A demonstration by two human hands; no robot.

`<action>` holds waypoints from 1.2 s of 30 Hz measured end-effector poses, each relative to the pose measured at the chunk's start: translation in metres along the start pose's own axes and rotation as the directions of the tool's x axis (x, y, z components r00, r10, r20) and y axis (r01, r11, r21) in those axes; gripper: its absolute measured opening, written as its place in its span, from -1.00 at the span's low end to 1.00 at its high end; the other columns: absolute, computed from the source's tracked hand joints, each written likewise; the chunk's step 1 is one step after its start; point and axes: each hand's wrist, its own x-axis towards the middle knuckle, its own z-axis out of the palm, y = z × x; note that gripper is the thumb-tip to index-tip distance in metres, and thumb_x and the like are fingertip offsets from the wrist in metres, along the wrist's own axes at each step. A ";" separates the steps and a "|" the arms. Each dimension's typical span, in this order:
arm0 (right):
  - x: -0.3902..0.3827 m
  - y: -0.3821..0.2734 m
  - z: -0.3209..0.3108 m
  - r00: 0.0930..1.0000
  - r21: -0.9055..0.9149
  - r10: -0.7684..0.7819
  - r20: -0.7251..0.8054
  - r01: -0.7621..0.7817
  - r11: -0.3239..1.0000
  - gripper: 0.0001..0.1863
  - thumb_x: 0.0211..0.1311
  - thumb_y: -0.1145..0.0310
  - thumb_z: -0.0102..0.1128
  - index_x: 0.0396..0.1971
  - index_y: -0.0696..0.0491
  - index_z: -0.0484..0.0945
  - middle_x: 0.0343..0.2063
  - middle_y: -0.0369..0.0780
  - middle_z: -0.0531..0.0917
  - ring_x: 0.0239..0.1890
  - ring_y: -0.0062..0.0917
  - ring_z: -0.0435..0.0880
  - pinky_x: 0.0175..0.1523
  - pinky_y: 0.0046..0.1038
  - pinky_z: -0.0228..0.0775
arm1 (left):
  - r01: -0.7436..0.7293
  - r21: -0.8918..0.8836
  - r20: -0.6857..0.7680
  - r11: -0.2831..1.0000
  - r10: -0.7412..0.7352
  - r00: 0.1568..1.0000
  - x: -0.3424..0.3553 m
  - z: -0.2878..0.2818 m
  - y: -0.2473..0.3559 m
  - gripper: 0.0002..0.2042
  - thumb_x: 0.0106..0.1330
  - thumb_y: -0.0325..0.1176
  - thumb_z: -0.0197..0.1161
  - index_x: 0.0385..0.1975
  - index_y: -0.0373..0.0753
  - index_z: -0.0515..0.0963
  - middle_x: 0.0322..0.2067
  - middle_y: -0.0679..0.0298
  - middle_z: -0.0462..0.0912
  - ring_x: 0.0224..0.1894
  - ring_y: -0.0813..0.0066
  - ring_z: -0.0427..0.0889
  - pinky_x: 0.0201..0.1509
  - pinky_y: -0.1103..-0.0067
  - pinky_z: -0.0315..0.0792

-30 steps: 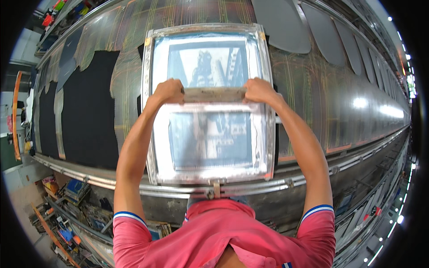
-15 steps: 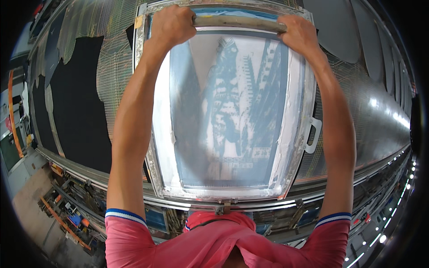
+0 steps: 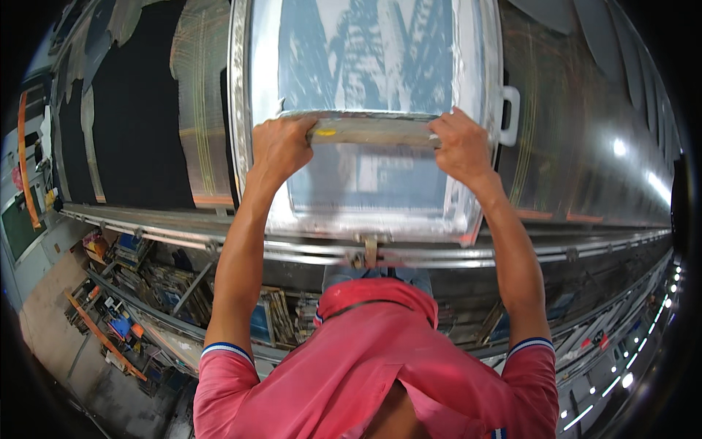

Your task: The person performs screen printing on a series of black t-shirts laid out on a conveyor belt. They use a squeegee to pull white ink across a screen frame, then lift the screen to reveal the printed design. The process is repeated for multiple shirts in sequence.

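Note:
A long squeegee (image 3: 376, 132) with a wooden-looking handle and a yellow smear lies crosswise on a printing screen (image 3: 358, 179). My left hand (image 3: 284, 146) is closed around its left end, and my right hand (image 3: 462, 145) grips the right end. Beyond the blade, the mesh shows a blue-grey and white pattern with wet-looking streaks. White tape or coating runs along the mesh borders, inside a metal frame (image 3: 239, 95). A pale loop handle (image 3: 511, 115) sticks out from the frame's right side.
Black cut fabric pieces (image 3: 139, 132) lie on the long table to the left. Grey pieces (image 3: 636, 73) are laid out at the far right. Metal rails (image 3: 307, 254) run along the table's near edge. Below stand racks of frames (image 3: 274, 318).
Both hands have drawn the squeegee from the far end of the screen toward me, past its middle. My elbows have bent, and the view has shifted.

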 end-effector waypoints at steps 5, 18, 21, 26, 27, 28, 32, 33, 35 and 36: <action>-0.114 -0.067 -0.007 0.996 0.090 0.067 0.066 -0.073 0.993 -0.82 -0.19 0.59 0.12 -0.50 0.06 0.61 -0.51 -0.18 0.59 -0.34 -0.19 0.61 0.12 -0.20 0.50 | 0.035 -0.042 0.008 0.999 -0.034 0.999 -0.131 0.007 0.048 -0.63 -0.08 -0.58 0.26 -0.24 -0.05 0.72 -0.32 0.28 0.76 -0.43 0.22 0.73 -0.44 0.36 0.53; -0.194 -0.065 -0.137 0.919 0.489 0.356 0.169 -0.392 0.779 -0.33 0.11 -0.09 0.38 0.01 0.19 0.60 0.01 0.02 0.64 0.13 -0.16 0.57 0.26 -0.27 0.35 | 0.014 0.044 0.175 0.999 -0.022 0.984 -0.233 -0.051 0.171 -0.76 0.04 -0.15 0.45 -0.33 -0.07 0.71 -0.23 0.12 0.74 0.23 0.11 0.50 0.31 -0.30 -0.01; -0.189 0.006 -0.127 0.800 0.206 0.513 -0.309 -0.471 0.858 -0.35 0.21 0.02 0.32 0.15 0.20 0.51 0.02 0.09 0.61 0.13 -0.09 0.54 0.22 -0.18 0.37 | -0.046 -0.023 0.159 0.999 0.049 0.986 -0.246 -0.040 0.205 -0.76 0.13 -0.36 0.30 -0.18 -0.09 0.68 -0.21 0.20 0.74 0.19 0.17 0.55 0.32 -0.20 0.10; -0.143 0.016 -0.143 0.618 0.244 0.784 -0.061 -0.752 0.612 -0.42 0.30 0.09 0.18 0.26 0.04 0.44 0.12 0.04 0.57 0.15 -0.08 0.55 0.18 -0.17 0.40 | -0.034 -0.058 0.167 0.998 0.043 0.985 -0.259 -0.046 0.209 -0.74 0.03 -0.49 0.20 -0.25 -0.18 0.68 -0.25 0.14 0.73 0.00 0.17 0.64 0.22 -0.12 0.27; -0.133 0.018 -0.139 0.591 0.304 0.802 -0.088 -0.750 0.587 -0.43 0.30 0.10 0.18 0.26 0.04 0.44 0.11 0.03 0.58 0.15 -0.08 0.56 0.18 -0.17 0.40 | -0.026 -0.068 0.178 0.997 0.038 0.983 -0.261 -0.048 0.206 -0.74 0.03 -0.49 0.20 -0.26 -0.18 0.68 -0.26 0.14 0.73 -0.02 0.18 0.65 0.21 -0.12 0.28; -0.128 0.024 -0.134 0.554 0.362 0.824 -0.120 -0.748 0.556 -0.43 0.30 0.11 0.18 0.26 0.04 0.44 0.11 0.02 0.58 0.14 -0.08 0.57 0.17 -0.17 0.41 | -0.036 -0.078 0.171 0.996 0.049 0.984 -0.258 -0.047 0.203 -0.76 0.03 -0.49 0.20 -0.28 -0.18 0.68 -0.27 0.14 0.73 -0.04 0.17 0.66 0.20 -0.10 0.31; -0.097 0.037 -0.117 0.490 0.603 0.871 -0.027 -0.687 0.405 -0.50 0.35 0.18 0.11 0.24 0.03 0.46 -0.12 -0.08 0.70 -0.11 -0.22 0.67 0.00 -0.21 0.48 | -0.052 -0.106 0.115 0.993 0.064 0.991 -0.253 -0.052 0.185 -0.81 0.02 -0.47 0.20 -0.36 -0.20 0.67 -0.33 0.14 0.73 -0.16 0.13 0.69 0.15 0.01 0.41; -0.081 0.027 -0.121 0.484 0.683 0.871 0.085 -0.664 0.303 -0.51 0.35 0.19 0.10 0.23 0.03 0.47 -0.17 -0.09 0.71 -0.17 -0.25 0.68 -0.04 -0.23 0.48 | -0.044 -0.113 0.099 0.993 0.056 0.993 -0.255 -0.056 0.179 -0.85 0.01 -0.46 0.21 -0.41 -0.20 0.66 -0.36 0.13 0.72 -0.17 0.12 0.69 0.13 0.03 0.42; -0.088 0.075 -0.103 0.498 0.640 0.867 -0.033 -0.655 0.401 -0.60 0.35 0.22 0.06 0.13 -0.02 0.56 -0.11 -0.11 0.70 -0.10 -0.19 0.67 0.01 -0.23 0.47 | -0.107 -0.158 0.069 0.982 0.119 0.990 -0.243 -0.063 0.180 -0.91 -0.01 -0.43 0.24 -0.50 -0.21 0.63 -0.42 0.11 0.70 -0.21 0.10 0.69 0.08 0.06 0.43; -0.089 0.094 -0.094 0.509 0.613 0.857 -0.083 -0.652 0.447 -0.63 0.35 0.23 0.04 0.09 -0.04 0.60 -0.07 -0.12 0.70 -0.06 -0.16 0.66 0.03 -0.22 0.46 | -0.134 -0.171 0.037 0.976 0.142 0.989 -0.240 -0.063 0.179 -0.91 0.00 -0.41 0.24 -0.50 -0.21 0.63 -0.43 0.11 0.70 -0.22 0.10 0.69 0.06 0.10 0.45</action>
